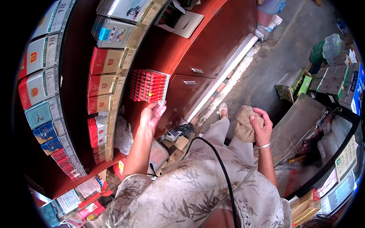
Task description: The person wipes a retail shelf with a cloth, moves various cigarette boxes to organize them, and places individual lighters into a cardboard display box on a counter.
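At the front edge of a reddish wooden cabinet shelf stands a display tray of red lighters with metal tops, one showing some yellow. My left hand is at the tray's near end, palm turned up and fingers touching or close to its white side; whether they grip it cannot be told. On the right, my right hand, with a bracelet at the wrist, holds a bunched tan cloth between thumb and fingers, over my lap. Behind the tray the shelf interior is dark.
Shelves of cigarette packs rise at the left. Cabinet doors with white handles are below the shelf. At the right stand cartons and a glass-topped counter with a calculator. A black cable hangs before me.
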Available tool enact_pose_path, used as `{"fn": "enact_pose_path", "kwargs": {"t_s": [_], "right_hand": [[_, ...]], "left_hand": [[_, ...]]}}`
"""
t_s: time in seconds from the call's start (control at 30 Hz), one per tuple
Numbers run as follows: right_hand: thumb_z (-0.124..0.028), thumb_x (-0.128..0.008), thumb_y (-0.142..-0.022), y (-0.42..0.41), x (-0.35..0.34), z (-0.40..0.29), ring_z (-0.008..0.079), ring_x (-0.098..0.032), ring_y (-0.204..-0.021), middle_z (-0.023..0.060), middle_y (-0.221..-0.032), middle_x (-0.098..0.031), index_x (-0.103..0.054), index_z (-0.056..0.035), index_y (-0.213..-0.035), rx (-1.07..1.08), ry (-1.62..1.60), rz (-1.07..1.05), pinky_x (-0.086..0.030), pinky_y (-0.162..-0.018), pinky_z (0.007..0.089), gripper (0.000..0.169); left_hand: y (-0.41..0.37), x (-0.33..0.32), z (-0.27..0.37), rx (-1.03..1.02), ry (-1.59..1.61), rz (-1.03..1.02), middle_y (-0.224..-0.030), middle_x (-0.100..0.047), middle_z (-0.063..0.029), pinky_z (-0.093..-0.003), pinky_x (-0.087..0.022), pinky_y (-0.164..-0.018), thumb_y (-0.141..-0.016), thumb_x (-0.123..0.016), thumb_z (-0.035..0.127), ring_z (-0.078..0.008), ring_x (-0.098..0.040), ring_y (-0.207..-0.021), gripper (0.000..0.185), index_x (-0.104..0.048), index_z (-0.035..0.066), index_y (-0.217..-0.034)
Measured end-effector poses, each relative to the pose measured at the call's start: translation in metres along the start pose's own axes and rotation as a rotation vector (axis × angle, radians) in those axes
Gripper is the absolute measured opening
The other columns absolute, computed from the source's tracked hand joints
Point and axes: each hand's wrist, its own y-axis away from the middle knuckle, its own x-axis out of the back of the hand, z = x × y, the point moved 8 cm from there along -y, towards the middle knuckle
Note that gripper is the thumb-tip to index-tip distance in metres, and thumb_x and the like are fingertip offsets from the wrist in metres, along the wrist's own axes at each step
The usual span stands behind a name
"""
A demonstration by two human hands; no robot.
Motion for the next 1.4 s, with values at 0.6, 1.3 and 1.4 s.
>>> {"fn": "enact_pose_path", "kwargs": {"t_s": [0.6, 1.3, 1.4], "right_hand": [[-0.019, -0.074, -0.076, 0.003, -0.076, -0.047, 0.0155, -0.061, -0.092, 0.0046, -0.097, -0.064, -0.052, -0.0119, -0.127, 0.118, 0.145, -0.423, -0.046, -0.088, 0.0316, 0.055], [-0.041, -0.071, -0.075, 0.014, -0.05, -0.009, 0.0303, -0.064, -0.094, 0.0123, -0.096, -0.065, -0.053, -0.0155, -0.125, 0.161, 0.45, -0.343, -0.048, -0.086, 0.0378, 0.059], [-0.041, -0.071, -0.074, 0.03, -0.006, -0.013, 0.0291, -0.064, -0.095, 0.011, -0.096, -0.066, -0.054, -0.0158, -0.124, 0.135, 0.394, -0.178, -0.047, -0.087, 0.0374, 0.058]], "left_hand": [[-0.01, 0.006, -0.036, 0.124, 0.546, -0.243, -0.109, -0.063, -0.0138, -0.0376, -0.054, -0.088, -0.063, -0.04, -0.016, -0.0267, -0.063, -0.098, 0.053, -0.055, -0.002, -0.112], [0.053, -0.117, -0.037, 0.079, 0.053, -0.568, -0.122, -0.058, -0.0153, -0.0452, -0.05, -0.093, -0.09, -0.054, 0.004, -0.0279, -0.059, -0.108, 0.037, -0.048, 0.001, -0.126], [0.067, -0.184, -0.041, 0.065, -0.109, -0.749, -0.122, -0.058, -0.0143, -0.0415, -0.051, -0.093, -0.088, -0.056, 0.003, -0.026, -0.06, -0.108, 0.039, -0.048, 0.002, -0.127]]}}
